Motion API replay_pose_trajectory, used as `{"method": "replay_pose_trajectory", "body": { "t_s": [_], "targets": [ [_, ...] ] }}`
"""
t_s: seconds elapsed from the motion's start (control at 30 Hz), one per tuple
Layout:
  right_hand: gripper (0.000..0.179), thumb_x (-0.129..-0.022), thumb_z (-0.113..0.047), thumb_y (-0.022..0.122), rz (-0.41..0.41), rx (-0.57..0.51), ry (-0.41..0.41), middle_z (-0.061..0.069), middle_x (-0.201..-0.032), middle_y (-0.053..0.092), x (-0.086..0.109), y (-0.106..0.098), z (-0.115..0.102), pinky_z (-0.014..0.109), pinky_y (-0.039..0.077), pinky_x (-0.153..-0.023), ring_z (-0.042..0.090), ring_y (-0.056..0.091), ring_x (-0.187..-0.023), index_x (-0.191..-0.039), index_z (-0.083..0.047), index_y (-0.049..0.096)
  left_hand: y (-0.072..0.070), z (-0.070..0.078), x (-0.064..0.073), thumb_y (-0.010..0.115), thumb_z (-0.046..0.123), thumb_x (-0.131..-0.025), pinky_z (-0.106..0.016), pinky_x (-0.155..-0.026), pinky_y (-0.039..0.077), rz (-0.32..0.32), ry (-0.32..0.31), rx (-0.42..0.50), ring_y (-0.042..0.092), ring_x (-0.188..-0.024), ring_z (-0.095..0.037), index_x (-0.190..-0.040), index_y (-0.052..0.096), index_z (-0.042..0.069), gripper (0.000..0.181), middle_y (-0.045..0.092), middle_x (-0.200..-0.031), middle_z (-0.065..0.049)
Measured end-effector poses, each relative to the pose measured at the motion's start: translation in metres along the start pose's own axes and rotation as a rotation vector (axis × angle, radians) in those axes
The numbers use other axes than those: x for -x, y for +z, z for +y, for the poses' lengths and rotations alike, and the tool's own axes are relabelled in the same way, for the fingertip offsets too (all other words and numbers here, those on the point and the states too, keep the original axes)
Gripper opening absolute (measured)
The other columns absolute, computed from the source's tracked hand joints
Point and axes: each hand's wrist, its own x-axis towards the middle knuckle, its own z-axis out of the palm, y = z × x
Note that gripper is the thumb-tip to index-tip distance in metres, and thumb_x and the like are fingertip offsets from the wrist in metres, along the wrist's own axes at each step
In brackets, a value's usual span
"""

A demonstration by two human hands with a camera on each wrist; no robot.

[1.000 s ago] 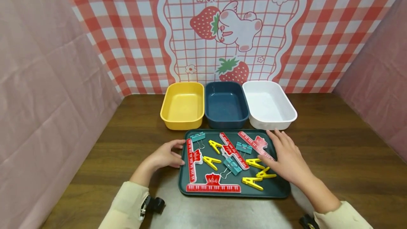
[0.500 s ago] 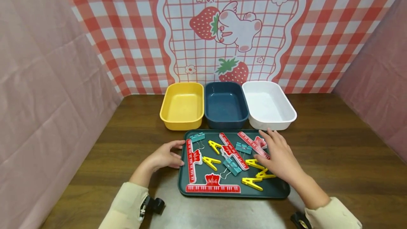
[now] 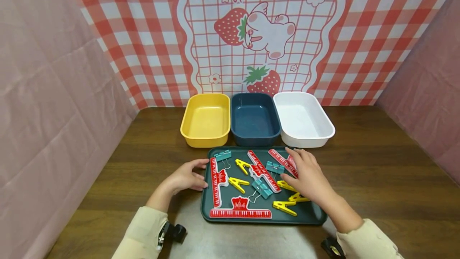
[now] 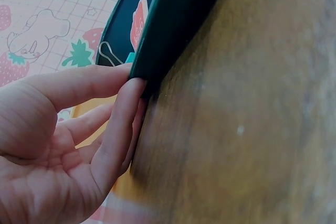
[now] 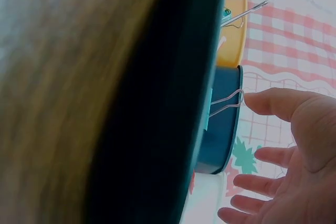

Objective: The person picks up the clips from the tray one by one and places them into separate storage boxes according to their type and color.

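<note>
My left hand [image 3: 185, 176] touches the left rim of a dark green tray [image 3: 305, 215]; in the left wrist view its thumb and fingertips rest at the tray's edge. Over the tray's right side hovers my right hand [image 3: 309, 173], fingers spread, holding nothing. It partly hides a red piano-key-patterned clip [image 3: 281, 160], and its thumb comes near a teal binder clip [image 3: 275, 167] and a yellow clothespin [image 3: 286, 185]. Also lying on the tray are several other yellow clothespins [image 3: 284, 208], two more teal binder clips [image 3: 262, 189] and other red piano-key clips [image 3: 240, 213].
Three bins stand side by side behind the tray: yellow [image 3: 205, 142], dark blue [image 3: 256, 141] and white [image 3: 309, 142]. Wooden table [image 3: 143, 147] surrounds them. A strawberry-print checked cloth [image 3: 151, 51] hangs behind, with pink cloth [image 3: 57, 91] at both sides.
My right hand has moved left over the tray, covering more of the upper right red clip. My left hand stays at the tray's left rim.
</note>
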Motion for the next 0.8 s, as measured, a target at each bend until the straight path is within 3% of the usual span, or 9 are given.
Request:
{"method": "replay_pose_trajectory", "body": {
  "t_s": [0.3,0.63,0.8],
  "targets": [
    [0.070,-0.077,-0.020,0.076,0.000,-0.023,0.021,0.023,-0.123,0.044,-0.005,0.004,-0.006,0.056,0.046,-0.087,0.038,0.040,-0.109,-0.136,-0.002,0.043,0.000,0.002,0.002,0.068,-0.014,-0.075,-0.038,-0.068,0.057,0.000,-0.007,-0.003,0.062,-0.084,-0.022,-0.136,0.044,0.005,0.068,0.044,-0.128,-0.017],
    [0.056,-0.079,-0.021,0.074,-0.059,-0.049,0.046,0.020,-0.112,0.051,-0.015,0.010,-0.014,0.047,0.050,-0.078,0.032,0.047,-0.095,-0.126,0.000,0.053,0.000,0.002,0.002,0.068,-0.013,-0.075,-0.038,-0.068,0.057,0.005,-0.011,0.003,0.062,-0.085,-0.022,-0.136,0.044,0.005,0.068,0.044,-0.129,-0.017],
    [0.054,-0.080,-0.020,0.073,-0.090,-0.071,0.083,0.020,-0.113,0.052,-0.020,0.010,-0.016,0.049,0.049,-0.082,0.032,0.049,-0.096,-0.126,0.001,0.053,0.000,0.002,0.003,0.068,-0.013,-0.075,-0.038,-0.068,0.057,0.006,-0.012,-0.002,0.062,-0.084,-0.022,-0.136,0.045,0.006,0.068,0.044,-0.128,-0.017]
  ]
}}
